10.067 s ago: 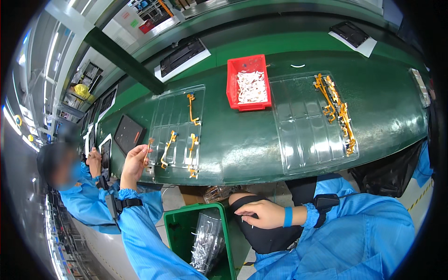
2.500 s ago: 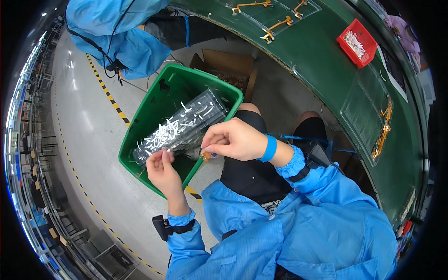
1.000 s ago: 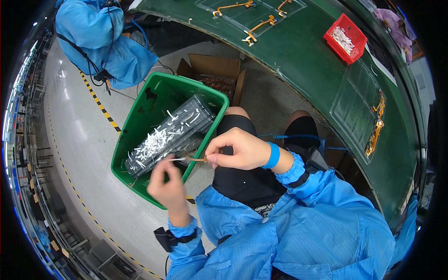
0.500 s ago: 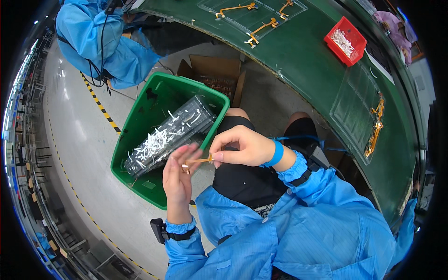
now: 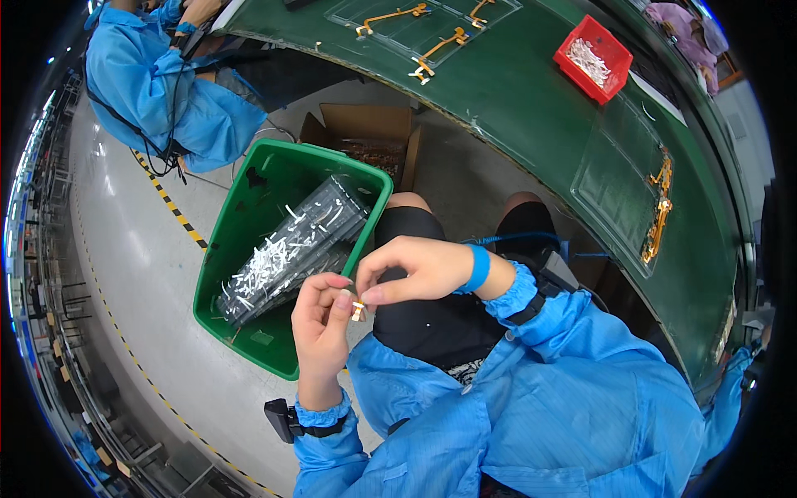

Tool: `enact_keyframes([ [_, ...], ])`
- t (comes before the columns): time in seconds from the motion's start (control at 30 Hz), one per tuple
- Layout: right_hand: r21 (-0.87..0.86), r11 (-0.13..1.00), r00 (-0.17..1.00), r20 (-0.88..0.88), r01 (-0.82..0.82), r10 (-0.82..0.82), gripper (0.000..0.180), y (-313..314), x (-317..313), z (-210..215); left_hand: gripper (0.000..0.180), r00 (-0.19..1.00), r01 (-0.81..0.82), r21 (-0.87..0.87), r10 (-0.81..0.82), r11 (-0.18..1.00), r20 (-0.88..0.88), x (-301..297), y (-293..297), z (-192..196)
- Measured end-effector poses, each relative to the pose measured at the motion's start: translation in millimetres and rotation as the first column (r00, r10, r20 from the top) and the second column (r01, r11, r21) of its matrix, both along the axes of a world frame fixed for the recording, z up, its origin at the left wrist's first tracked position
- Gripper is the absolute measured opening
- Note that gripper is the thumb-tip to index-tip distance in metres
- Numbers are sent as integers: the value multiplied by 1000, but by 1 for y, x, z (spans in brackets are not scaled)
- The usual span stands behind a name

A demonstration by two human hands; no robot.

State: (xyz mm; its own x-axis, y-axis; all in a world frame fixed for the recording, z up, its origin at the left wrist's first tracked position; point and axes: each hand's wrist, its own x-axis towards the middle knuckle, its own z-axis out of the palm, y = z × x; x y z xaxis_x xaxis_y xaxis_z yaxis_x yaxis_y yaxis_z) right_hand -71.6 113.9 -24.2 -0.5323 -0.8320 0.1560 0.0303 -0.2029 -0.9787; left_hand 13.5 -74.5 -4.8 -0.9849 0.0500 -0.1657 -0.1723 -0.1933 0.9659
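Between my two hands, above my lap, is a small orange flex cable [image 5: 358,311] with a white and copper end. My left hand [image 5: 322,319] pinches it with thumb and forefinger, fingers closed. My right hand [image 5: 411,270], with a blue wrist strap [image 5: 476,268], grips it from the other side at the fingertips. Most of the cable is hidden by my fingers. Just beyond the hands stands a green bin [image 5: 286,149] with black trays [image 5: 336,207] and many white strips [image 5: 278,257] lying in it.
On the green table [image 5: 515,100] lie clear trays [image 5: 602,178] with orange flex cables [image 5: 658,207], and a red box [image 5: 610,87] of white pieces. An open cardboard box [image 5: 365,120] stands on the floor behind the bin. A co-worker in blue [image 5: 166,91] sits at the far left.
My left hand has turned and closed in on the cable, its fingers now pinching beside my right fingertips. The cable no longer stretches across the gap. The whole view has shifted slightly.
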Motion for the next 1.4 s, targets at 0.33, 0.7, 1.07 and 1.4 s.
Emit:
enact_keyframes([
  [0.33,110,983,989,-45,148,-144,15,0,7,10,25,778,-418,-743,-216,523,-590,7,12,6],
  [0.7,131,975,942,-307,181,-134,13,-2,6,11,18,780,-409,-748,-226,523,-584,2,5,0],
  [1.07,32,977,949,230,212,-213,15,-1,8,0,28,922,-185,-982,349,20,-167,10,-41,-26],
  [1.4,-16,978,931,309,209,-194,13,-4,11,-1,12,848,-493,-735,447,466,-285,-1,-25,-26],
])
